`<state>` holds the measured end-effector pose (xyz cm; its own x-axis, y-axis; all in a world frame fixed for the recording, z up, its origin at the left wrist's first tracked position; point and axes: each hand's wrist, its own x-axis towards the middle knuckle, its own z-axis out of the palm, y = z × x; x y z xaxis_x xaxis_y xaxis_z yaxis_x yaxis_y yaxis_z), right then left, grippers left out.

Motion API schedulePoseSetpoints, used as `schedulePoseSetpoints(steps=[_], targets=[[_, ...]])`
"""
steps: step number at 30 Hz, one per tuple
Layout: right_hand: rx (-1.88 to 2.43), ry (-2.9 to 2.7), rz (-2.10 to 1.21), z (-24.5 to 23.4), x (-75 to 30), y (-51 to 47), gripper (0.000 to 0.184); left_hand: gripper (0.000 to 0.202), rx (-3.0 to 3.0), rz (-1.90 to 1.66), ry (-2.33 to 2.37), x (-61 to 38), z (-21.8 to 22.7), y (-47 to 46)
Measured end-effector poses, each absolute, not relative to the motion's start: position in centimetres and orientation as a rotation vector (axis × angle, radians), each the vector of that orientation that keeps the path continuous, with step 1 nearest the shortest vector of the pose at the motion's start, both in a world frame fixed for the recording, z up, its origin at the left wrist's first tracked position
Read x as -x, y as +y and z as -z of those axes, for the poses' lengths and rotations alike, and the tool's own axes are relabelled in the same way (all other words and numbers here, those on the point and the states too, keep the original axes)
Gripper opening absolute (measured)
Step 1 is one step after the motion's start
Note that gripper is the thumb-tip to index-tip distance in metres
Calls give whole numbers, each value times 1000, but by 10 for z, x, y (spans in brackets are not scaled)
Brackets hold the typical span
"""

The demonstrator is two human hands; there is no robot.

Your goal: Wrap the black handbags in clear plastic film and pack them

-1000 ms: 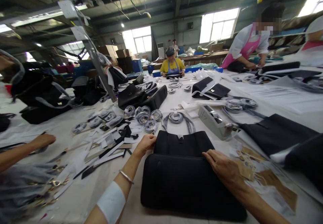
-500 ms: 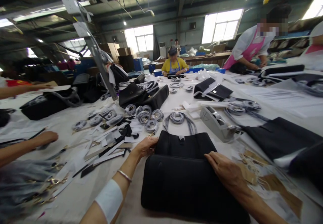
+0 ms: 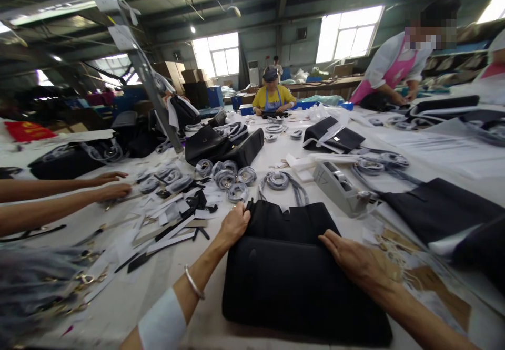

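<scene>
A flat black bag (image 3: 292,281) lies on the white table (image 3: 130,297) right in front of me, with a second black panel behind its top edge. My left hand (image 3: 234,225) grips the bag's upper left corner, fingers curled over the edge. My right hand (image 3: 353,259) rests on the bag's upper right part, fingers stretched out and pressed flat on the fabric.
Coiled grey straps (image 3: 226,177) and paper scraps (image 3: 173,224) lie beyond the bag. A grey tape dispenser (image 3: 339,187) stands to the right, black bags (image 3: 223,147) further back. Another person's two hands (image 3: 112,186) reach in from the left. Co-workers stand at the far end and right.
My left hand has closed on the bag's corner and lifted it slightly. The other person's hands at left have reached further in across the table.
</scene>
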<state>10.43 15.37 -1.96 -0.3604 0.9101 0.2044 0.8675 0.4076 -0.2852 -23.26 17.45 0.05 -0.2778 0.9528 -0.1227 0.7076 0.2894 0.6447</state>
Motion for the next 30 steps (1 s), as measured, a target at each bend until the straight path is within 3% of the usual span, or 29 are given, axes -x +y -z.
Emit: schedulePoseSetpoints(steps=[11,19,25,30], targets=[[1617,-2370,-190,17,-102,155,30,10,-1569,-466,2176,247,18,171],[1382,-2355,232,0,-72,144,24,20,-1559,-499,2112,253,16,178],[971,-2553,-78,5,-17,137,45,18,-1594,-503,2136,250,13,174],[1061,-2623,-190,21,-13,146,58,8,-1698,-470,2179,244,-19,164]])
